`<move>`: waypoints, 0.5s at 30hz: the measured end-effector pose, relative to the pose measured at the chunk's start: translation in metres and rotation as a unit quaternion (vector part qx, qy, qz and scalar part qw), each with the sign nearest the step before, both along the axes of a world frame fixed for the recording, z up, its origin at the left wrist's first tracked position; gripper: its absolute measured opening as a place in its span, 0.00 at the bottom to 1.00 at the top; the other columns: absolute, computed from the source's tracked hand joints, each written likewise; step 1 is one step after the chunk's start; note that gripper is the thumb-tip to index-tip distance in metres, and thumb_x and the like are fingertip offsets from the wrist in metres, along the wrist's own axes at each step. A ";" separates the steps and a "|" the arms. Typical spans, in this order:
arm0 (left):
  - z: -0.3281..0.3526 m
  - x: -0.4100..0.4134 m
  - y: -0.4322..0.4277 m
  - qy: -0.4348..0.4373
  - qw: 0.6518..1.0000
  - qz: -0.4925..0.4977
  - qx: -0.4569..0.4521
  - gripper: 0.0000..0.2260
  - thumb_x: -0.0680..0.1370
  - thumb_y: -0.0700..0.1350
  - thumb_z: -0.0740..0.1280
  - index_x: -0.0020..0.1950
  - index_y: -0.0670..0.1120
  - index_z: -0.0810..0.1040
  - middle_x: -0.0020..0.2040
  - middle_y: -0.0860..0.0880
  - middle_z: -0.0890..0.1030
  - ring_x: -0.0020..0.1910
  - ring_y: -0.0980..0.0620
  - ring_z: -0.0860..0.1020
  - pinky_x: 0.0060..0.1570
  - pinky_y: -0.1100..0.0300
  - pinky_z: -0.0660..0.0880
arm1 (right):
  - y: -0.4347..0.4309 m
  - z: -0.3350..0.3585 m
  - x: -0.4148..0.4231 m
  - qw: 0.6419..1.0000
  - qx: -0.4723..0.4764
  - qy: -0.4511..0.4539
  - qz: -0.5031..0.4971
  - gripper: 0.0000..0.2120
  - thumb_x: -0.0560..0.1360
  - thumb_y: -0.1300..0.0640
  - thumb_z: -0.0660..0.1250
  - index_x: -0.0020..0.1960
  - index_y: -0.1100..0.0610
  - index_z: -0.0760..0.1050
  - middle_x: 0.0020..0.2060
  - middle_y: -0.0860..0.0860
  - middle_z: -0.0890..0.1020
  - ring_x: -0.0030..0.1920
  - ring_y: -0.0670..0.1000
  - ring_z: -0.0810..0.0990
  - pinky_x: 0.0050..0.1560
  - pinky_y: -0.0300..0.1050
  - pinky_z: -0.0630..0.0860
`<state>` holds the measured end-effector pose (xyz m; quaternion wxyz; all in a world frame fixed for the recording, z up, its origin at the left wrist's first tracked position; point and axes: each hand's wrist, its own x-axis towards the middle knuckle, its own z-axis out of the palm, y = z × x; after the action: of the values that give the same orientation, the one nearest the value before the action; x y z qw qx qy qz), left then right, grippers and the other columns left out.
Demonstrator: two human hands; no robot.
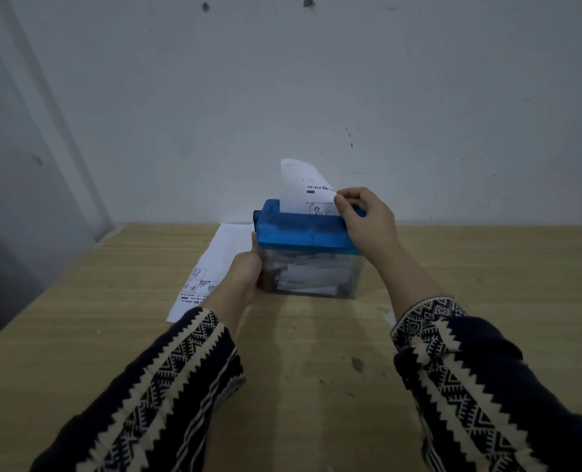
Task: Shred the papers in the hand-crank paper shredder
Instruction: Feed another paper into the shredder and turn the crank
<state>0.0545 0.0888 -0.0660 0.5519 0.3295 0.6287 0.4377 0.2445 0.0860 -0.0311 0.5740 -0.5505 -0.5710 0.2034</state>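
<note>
While half-fed, paper (303, 189) upright in shredder (303, 233)

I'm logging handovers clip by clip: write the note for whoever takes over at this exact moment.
Left hand: grip on the left side of the shredder's clear bin, steadying it.
Right hand: closed over the right end of the blue shredder top, by the sheet's edge.
One sheet stands in the slot, partly fed. Shreds already lie in the bin.
More paper lies on the table, left of the shredder.
Left: finish this sheet, then the rest.
</note>
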 end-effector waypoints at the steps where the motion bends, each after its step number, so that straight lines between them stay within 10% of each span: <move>1: 0.001 -0.003 0.000 0.020 0.999 -0.024 0.013 0.20 0.84 0.57 0.54 0.50 0.43 0.76 0.57 0.42 0.81 0.45 0.49 0.78 0.53 0.57 0.75 | 0.000 0.000 0.000 1.000 0.000 0.002 0.000 0.07 0.78 0.49 0.67 0.53 0.50 0.78 0.44 0.40 0.80 0.45 0.36 0.76 0.46 0.31 0.72; 7: 0.033 -0.018 0.018 -0.029 0.987 -0.156 0.030 0.43 0.64 0.82 0.51 0.56 0.49 0.79 0.51 0.42 0.84 0.50 0.41 0.82 0.51 0.47 0.78 | 0.001 0.000 0.001 1.000 0.004 0.006 0.016 0.05 0.78 0.51 0.67 0.51 0.51 0.78 0.43 0.39 0.80 0.45 0.35 0.76 0.44 0.31 0.72; 15: 0.068 -0.006 0.034 -0.025 0.988 -0.148 0.047 0.27 0.76 0.66 0.61 0.57 0.44 0.80 0.45 0.46 0.86 0.39 0.49 0.85 0.32 0.59 0.80 | 0.003 -0.002 0.001 1.000 0.009 0.010 0.019 0.05 0.78 0.51 0.68 0.51 0.52 0.79 0.43 0.41 0.81 0.45 0.35 0.77 0.49 0.34 0.74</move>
<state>0.0482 0.1227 0.0020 0.6101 0.4335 0.5374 0.3886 0.2458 0.0888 -0.0328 0.5809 -0.5319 -0.5774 0.2149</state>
